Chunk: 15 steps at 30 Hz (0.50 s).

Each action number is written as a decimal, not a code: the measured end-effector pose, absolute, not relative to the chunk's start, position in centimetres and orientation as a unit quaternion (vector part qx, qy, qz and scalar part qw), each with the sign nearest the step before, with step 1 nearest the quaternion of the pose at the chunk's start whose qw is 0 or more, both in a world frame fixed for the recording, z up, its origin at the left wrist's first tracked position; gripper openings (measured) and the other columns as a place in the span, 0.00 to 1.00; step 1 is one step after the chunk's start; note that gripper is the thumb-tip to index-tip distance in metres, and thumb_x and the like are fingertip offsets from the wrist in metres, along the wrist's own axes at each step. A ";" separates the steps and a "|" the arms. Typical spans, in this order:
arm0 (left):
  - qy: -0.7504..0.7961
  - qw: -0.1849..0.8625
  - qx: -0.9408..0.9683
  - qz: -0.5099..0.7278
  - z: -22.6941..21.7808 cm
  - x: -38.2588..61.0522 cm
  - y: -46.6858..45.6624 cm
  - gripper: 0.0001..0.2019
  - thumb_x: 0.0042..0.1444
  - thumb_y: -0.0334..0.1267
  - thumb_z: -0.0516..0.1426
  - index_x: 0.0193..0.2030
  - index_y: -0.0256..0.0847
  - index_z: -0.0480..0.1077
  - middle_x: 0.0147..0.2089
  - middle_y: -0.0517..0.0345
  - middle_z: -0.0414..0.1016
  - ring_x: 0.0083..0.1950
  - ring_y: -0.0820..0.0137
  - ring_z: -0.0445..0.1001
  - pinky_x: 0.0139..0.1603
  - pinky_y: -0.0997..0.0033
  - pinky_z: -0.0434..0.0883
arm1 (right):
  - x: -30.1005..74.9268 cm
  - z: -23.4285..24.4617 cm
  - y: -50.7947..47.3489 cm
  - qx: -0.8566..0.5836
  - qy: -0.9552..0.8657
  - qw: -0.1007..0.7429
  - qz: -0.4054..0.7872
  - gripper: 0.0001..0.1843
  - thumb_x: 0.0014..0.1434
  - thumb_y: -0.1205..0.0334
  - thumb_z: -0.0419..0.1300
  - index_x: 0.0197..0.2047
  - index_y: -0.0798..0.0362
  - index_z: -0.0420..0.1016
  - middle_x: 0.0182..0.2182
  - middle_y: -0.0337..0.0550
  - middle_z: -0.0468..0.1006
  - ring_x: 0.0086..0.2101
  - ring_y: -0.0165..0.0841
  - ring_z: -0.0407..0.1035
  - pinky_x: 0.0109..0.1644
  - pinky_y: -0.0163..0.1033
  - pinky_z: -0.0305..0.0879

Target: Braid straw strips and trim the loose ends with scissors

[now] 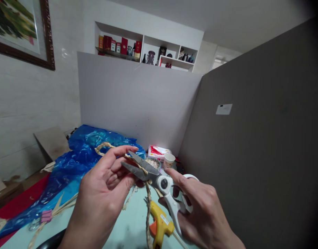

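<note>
My right hand (203,204) grips scissors (164,184) with white handles and grey blades. The blades stand apart, pointing up and left, with a thin straw strand between them. My left hand (102,186) is closed on a braided straw cord (148,216), its fingertips close to the blades. One part of the cord loops out behind the left hand; another hangs down toward the table. Below the scissors a yellow glue gun (162,224) with an orange trigger lies on the pale green tabletop (122,228).
Blue plastic sheeting (81,155) is heaped at the back left. Beyond the scissors are a paper cup (169,159) and a red-and-white packet (159,151). At the left, a pink clip (46,216) holds loose straw strips. Grey partitions (138,93) stand behind and to the right.
</note>
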<state>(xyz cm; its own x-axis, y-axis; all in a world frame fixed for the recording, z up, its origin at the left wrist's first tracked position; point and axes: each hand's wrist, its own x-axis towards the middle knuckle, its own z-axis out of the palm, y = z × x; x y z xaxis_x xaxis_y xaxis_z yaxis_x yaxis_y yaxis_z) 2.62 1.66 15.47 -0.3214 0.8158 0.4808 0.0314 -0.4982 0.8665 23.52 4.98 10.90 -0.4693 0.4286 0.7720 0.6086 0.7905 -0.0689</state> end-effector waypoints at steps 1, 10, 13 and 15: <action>0.412 0.283 0.513 0.698 15.4 2.6 1.7 0.13 0.45 0.34 0.64 0.40 0.42 0.75 0.26 0.63 0.83 0.25 0.74 0.80 0.28 0.85 0.77 | 23.5 10.9 5.0 -0.306 -0.850 0.415 -0.105 0.37 0.48 0.74 0.56 0.63 0.52 0.66 0.27 0.38 0.76 0.25 0.34 0.68 0.27 0.37 0.64; 0.401 0.327 0.514 0.685 14.7 2.7 2.6 0.15 0.47 0.35 0.65 0.43 0.41 0.72 0.27 0.63 0.81 0.28 0.71 0.80 0.30 0.80 0.78 | 23.9 10.8 5.4 -0.343 -0.846 0.407 0.023 0.23 0.52 0.74 0.57 0.50 0.51 0.76 0.25 0.35 0.71 0.22 0.27 0.58 0.27 0.34 0.56; 0.405 0.336 0.523 0.671 14.4 2.5 3.0 0.16 0.50 0.36 0.65 0.46 0.42 0.70 0.29 0.64 0.81 0.31 0.71 0.80 0.34 0.79 0.78 | 23.7 11.2 5.9 -0.383 -0.802 0.409 0.209 0.14 0.55 0.67 0.64 0.46 0.50 0.77 0.24 0.33 0.70 0.22 0.25 0.56 0.25 0.32 0.55; 0.401 0.339 0.539 0.659 14.1 2.2 3.2 0.16 0.53 0.37 0.65 0.48 0.43 0.69 0.30 0.64 0.80 0.33 0.71 0.80 0.36 0.79 0.78 | 23.4 11.5 6.3 -0.406 -0.733 0.433 0.333 0.16 0.54 0.60 0.68 0.46 0.51 0.75 0.22 0.32 0.71 0.20 0.25 0.56 0.23 0.31 0.55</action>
